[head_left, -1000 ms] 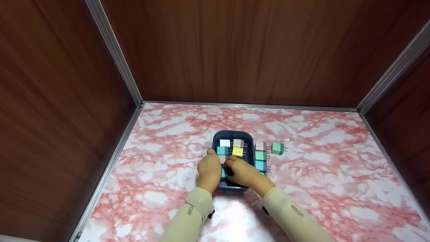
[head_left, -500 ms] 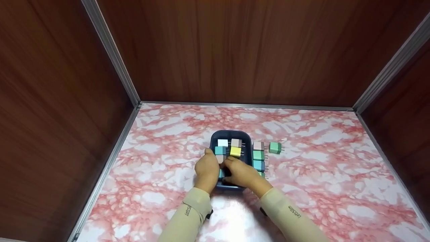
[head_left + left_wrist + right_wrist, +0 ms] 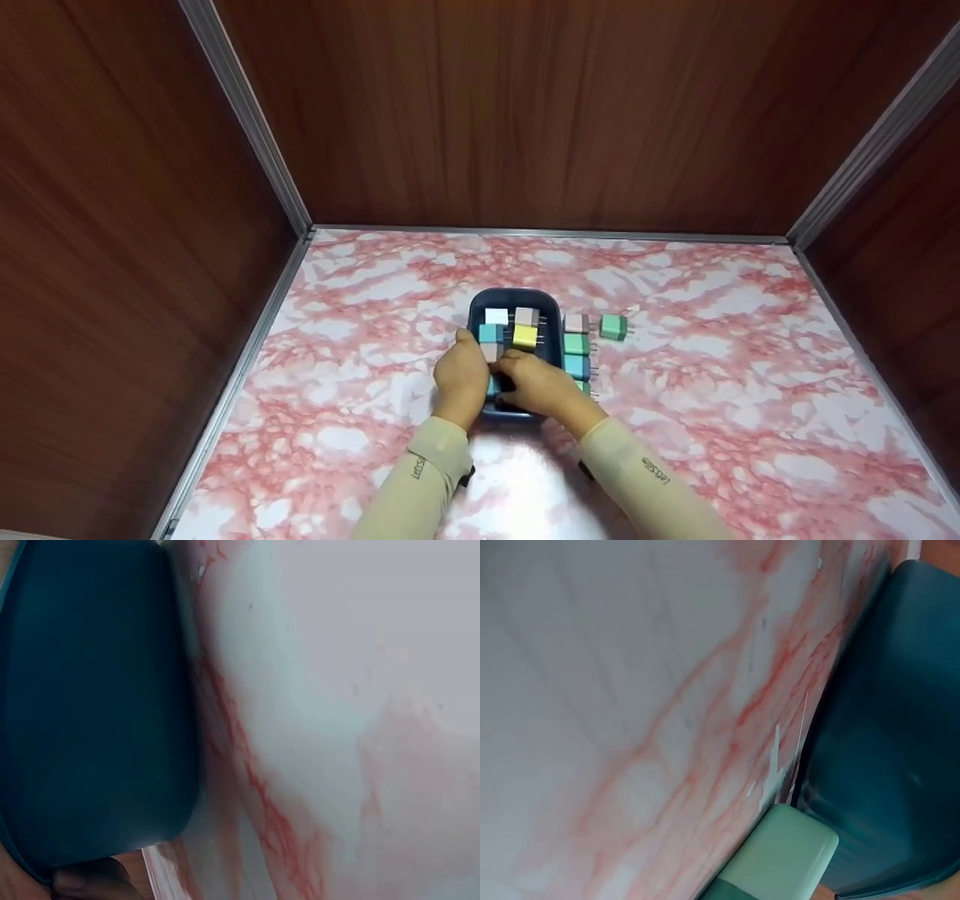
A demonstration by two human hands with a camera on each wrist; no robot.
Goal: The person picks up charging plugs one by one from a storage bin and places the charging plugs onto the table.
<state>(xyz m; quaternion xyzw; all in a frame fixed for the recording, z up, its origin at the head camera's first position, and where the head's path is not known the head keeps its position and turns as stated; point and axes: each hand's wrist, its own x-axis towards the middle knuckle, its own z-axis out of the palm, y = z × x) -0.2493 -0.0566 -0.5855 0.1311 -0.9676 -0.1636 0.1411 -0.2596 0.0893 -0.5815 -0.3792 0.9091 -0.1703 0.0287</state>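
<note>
Dark wood panels around a pink-marbled table, and there's the navy tray on it, plugs inside! Left hand at the tray's left side, right hand reaching in, fingers bent; whether either grips anything, I can't tell. Only the head view gives us the yellow plug; only the wrist views show the tray's outer walls, the right one with a green plug beside it.
</note>
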